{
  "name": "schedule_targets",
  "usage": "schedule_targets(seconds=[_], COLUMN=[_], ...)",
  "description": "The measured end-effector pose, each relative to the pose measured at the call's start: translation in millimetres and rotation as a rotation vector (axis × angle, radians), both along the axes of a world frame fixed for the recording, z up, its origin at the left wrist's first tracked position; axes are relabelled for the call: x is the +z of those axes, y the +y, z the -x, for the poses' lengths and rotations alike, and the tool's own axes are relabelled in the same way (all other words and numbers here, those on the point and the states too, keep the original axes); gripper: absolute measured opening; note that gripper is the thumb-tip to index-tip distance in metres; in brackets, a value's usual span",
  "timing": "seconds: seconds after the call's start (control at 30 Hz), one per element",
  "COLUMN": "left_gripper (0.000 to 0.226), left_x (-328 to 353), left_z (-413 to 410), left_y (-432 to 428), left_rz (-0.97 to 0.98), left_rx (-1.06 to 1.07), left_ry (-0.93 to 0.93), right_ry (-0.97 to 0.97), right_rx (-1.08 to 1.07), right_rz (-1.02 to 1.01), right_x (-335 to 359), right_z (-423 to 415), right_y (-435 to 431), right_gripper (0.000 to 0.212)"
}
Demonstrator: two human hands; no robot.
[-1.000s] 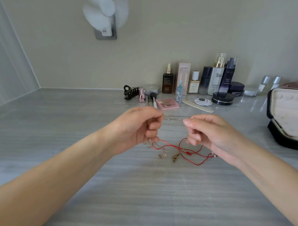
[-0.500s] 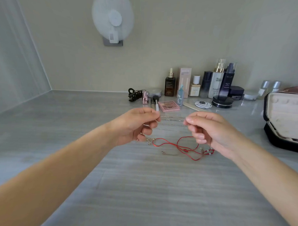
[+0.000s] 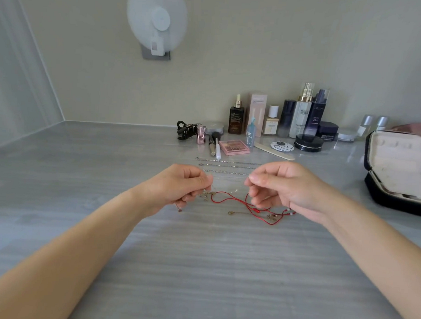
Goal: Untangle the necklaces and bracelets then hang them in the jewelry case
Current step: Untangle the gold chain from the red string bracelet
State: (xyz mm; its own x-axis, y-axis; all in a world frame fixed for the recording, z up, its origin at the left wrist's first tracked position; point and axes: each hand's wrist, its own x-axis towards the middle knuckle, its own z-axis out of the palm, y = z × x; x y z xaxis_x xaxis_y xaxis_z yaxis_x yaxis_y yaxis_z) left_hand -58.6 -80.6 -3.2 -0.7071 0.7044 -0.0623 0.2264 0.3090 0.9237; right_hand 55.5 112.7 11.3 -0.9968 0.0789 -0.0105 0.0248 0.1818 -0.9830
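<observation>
My left hand and my right hand each pinch an end of a very thin, pale chain stretched between them above the grey table. Under the hands lies a tangle of red cord bracelet with small gold chains and charms. Three silver chains lie straightened side by side just beyond the hands. The black jewelry case stands open at the right, its cream lid upright.
Cosmetics line the back wall: bottles, a black jar, a pink palette, brushes, a black hair claw, a nail file. A white fan hangs on the wall. The grey table stretches wide toward me.
Both hands have drawn apart, stretching the thin chain between them. The gold chain pieces that dangled near the red cord now lie on the table. The camera view tilted upward.
</observation>
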Motion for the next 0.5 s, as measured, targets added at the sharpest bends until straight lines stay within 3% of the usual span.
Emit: schedule_targets(seconds=[0.23, 0.5], left_gripper=[0.042, 0.051], left_x=[10, 8], left_z=[0, -5], left_y=[-5, -4], left_rz=[-0.052, 0.084], left_rx=[0.058, 0.001], left_ry=[0.017, 0.167], right_ry=[-0.052, -0.184], right_rx=[-0.034, 0.017], right_rz=[-0.62, -0.948], right_x=[0, 6], right_z=[-2, -10], right_y=[12, 24], right_gripper=[0.015, 0.006])
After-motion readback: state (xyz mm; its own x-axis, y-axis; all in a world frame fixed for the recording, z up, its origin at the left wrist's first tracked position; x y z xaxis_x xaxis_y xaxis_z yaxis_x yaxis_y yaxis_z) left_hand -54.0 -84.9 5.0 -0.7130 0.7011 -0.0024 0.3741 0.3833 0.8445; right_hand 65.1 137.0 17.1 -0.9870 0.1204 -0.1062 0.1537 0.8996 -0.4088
